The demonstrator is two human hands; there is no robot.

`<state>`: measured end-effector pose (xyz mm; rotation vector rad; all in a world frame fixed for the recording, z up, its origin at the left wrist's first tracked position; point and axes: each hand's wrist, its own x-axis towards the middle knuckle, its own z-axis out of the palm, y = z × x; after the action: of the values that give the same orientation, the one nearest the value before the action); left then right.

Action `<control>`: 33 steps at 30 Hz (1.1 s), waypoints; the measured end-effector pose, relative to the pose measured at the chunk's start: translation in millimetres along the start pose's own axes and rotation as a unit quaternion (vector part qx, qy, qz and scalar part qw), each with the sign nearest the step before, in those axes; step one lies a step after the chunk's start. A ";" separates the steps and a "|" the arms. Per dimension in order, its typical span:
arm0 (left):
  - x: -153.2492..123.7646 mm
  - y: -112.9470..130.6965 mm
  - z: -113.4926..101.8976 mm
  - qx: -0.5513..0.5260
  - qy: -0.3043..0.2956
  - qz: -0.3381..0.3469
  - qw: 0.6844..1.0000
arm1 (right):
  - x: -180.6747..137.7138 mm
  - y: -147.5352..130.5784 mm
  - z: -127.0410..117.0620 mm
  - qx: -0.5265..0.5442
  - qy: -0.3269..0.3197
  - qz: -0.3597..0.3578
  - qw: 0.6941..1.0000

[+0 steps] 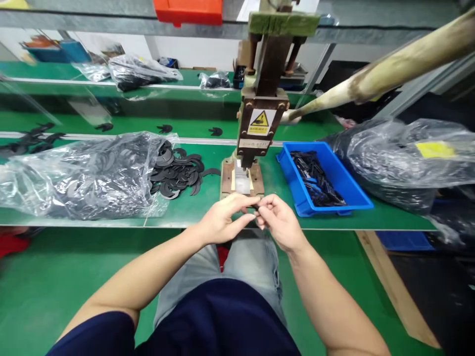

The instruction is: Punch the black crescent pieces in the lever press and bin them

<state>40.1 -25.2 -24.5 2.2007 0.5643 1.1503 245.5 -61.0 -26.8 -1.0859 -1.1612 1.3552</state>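
My left hand (228, 217) and my right hand (281, 223) meet at the table's front edge, just before the base of a hand press (264, 116). Between their fingertips is a small black part (254, 206), mostly covered by the fingers; its exact shape I cannot make out. The right fingers pinch it, and the left thumb and forefinger close round it from the other side. Under the press ram lies a metal plate (242, 185) on the base, behind my hands.
Left of the press lie a pile of black curved flat pieces (180, 173) and a clear plastic bag (85, 178) of them. On the right stand a blue tray (358, 200) of black parts and another bag (389, 158). The press's long lever (371, 81) reaches to the upper right.
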 end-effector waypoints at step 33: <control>39.3 -105.5 -41.0 0.233 0.041 -0.064 0.969 | 69.5 -169.0 -41.6 -0.072 0.141 -0.490 0.857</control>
<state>16.6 88.8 -53.1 2.4624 1.0900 1.1302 302.5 17.4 133.5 -0.5801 -1.3189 0.2993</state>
